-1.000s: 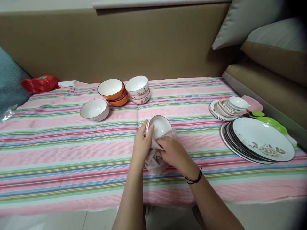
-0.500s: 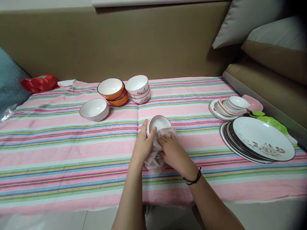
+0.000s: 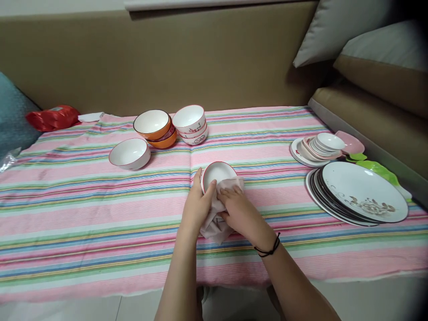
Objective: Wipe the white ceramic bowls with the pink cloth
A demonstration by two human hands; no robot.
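A white bowl with a red rim (image 3: 219, 171) is tilted in front of me over the striped cloth. My left hand (image 3: 198, 200) grips its left side, thumb at the rim and fingers around the outside. A pale pinkish-grey cloth (image 3: 217, 227) drapes over the bowl's near right side and hangs below it. My right hand (image 3: 239, 209) presses that cloth against the bowl, with its fingers bent into the fabric. The cloth and my hands hide the bowl's lower part.
Orange bowls (image 3: 154, 127) and white bowls (image 3: 190, 119) stand stacked behind; a single white bowl (image 3: 130, 155) is at left. Large plates (image 3: 368, 191), small dishes (image 3: 329, 142) and a green leaf-shaped dish (image 3: 379, 171) lie right. A red bundle (image 3: 55, 118) rests far left on the striped sheet (image 3: 83, 214).
The bowl has turned slightly in my hands, its opening showing a little more to the left. Both hands keep their hold; the whole view has shifted slightly.
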